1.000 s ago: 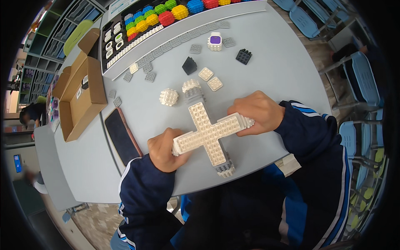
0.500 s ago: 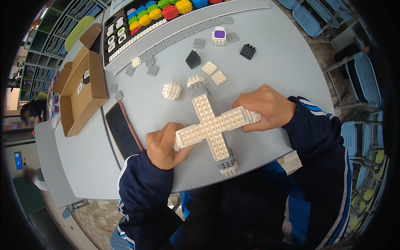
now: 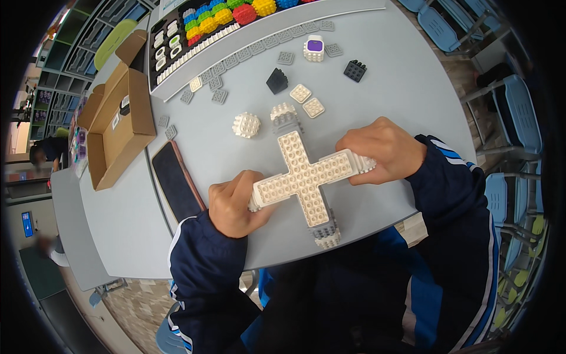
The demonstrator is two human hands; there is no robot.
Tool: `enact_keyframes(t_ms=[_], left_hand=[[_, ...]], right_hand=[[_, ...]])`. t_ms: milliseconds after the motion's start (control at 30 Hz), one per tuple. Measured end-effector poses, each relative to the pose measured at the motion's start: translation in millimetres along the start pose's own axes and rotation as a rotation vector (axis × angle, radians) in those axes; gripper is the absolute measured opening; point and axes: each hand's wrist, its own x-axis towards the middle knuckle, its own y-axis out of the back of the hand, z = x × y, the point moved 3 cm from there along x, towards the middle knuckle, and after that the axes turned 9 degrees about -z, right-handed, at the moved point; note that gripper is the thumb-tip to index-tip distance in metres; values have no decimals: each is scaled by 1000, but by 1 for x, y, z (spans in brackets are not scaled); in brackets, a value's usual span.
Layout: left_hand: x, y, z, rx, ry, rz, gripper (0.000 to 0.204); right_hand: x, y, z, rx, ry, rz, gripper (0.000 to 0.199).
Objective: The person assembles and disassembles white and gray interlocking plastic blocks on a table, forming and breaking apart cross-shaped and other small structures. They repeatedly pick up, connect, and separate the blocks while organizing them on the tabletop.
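Note:
Between my hands is a cross-shaped block build, its cream plates with round sockets turned up toward me. Grey and white studded blocks cap its far and near arms. My left hand is closed around the left arm's end, and my right hand grips the white studded end of the right arm. Beyond the build lie a white studded block, two cream square plates, a black wedge-shaped block and a black studded block. A white block with a purple screen stands farther back.
A long tray of coloured blocks spans the far side, with several grey square plates along its front. On the left are a phone and an open cardboard box. Blue chairs stand to the right.
Everything in view has shifted very slightly, mostly to the right. Both hands keep the same hold on the cross-shaped build, and no loose piece has been moved.

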Motion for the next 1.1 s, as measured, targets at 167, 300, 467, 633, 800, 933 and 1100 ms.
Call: enact_keyframes(t_ms=[167,300,467,633,800,933,1100], left_hand=[[-1,1,1,19,-17,0,31],[-1,5,2,16,35,-54,31],[-5,0,-3,158,54,-161,34],[-1,2,-2,70,46,-96,33],[-4,-2,-18,-195,131,22,30],[-5,-14,-18,-597,307,119,34],[2,-24,-25,-496,182,218,48]], right_hand=[[1,0,0,14,-6,3,33],[1,-3,1,84,-14,26,33],[3,-2,0,60,-4,23,31],[1,1,-1,91,-14,37,33],[-1,2,7,69,2,143,35],[-4,5,6,120,-81,257,34],[-8,6,6,87,-76,397,34]])
